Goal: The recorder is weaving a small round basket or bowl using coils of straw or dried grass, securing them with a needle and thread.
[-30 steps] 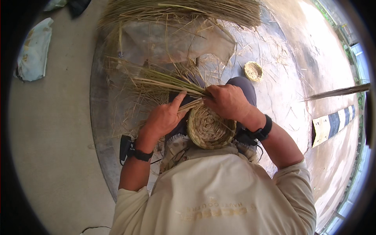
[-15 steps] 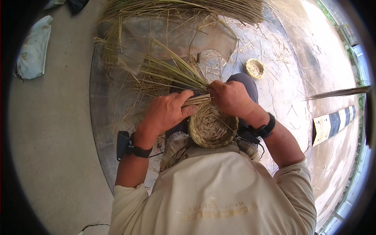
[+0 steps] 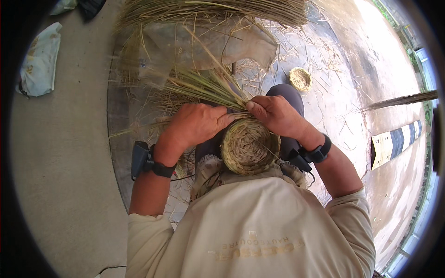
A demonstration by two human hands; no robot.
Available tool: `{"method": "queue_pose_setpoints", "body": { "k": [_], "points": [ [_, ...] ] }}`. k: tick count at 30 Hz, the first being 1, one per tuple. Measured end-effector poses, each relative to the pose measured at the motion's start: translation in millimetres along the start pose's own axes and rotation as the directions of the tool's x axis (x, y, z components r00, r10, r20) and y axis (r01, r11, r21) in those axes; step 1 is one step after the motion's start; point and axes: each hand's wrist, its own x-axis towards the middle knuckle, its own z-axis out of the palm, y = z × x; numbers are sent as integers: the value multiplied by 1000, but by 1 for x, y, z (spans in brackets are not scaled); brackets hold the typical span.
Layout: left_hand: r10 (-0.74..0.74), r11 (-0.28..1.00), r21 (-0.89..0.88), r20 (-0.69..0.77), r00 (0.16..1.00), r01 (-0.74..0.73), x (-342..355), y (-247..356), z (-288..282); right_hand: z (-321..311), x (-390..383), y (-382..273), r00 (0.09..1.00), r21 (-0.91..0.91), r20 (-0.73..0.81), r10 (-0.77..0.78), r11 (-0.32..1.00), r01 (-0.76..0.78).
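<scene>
A round woven straw basket (image 3: 250, 146) sits in my lap between my dark-trousered knees. Just over its far rim, my right hand (image 3: 273, 113) grips a fanned bundle of green and yellow straw (image 3: 204, 90), which spreads out up and to the left. My left hand (image 3: 199, 125) pinches straw strands at the lower side of that bundle, left of my right thumb, its fingers curled. Both wrists carry black straps with small dark devices. Loose straw lies around and beneath the bundle.
A long pile of straw (image 3: 213, 11) lies at the back on a translucent sheet (image 3: 241, 44). A smaller finished-looking basket (image 3: 300, 78) rests at right back. Bags (image 3: 41, 60) lie at far left; a dark broom-like bundle (image 3: 398, 100) and a striped board (image 3: 396, 141) are at right.
My left hand has moved up and left, its extended forefinger now curled in a pinch on the straw. My right hand still holds the bundle, shifted slightly right, and the straw tips have swung.
</scene>
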Motion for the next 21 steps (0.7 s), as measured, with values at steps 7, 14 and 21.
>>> {"method": "queue_pose_setpoints", "body": {
  "k": [7, 14, 21],
  "points": [
    [142, 989, -9, -118, 983, -144, 5, 3, -5, 9, -7, 9, 944, 665, 178, 279, 673, -324],
    [162, 986, -23, -145, 976, -167, 6, 8, 0, 15, -10, 13, 987, 433, 93, 131, 888, -158],
    [5, 998, 58, -181, 983, 6, -6, 14, 34, 31, -16, 12, 973, 39, -200, -120, 991, 130]
  ]
}}
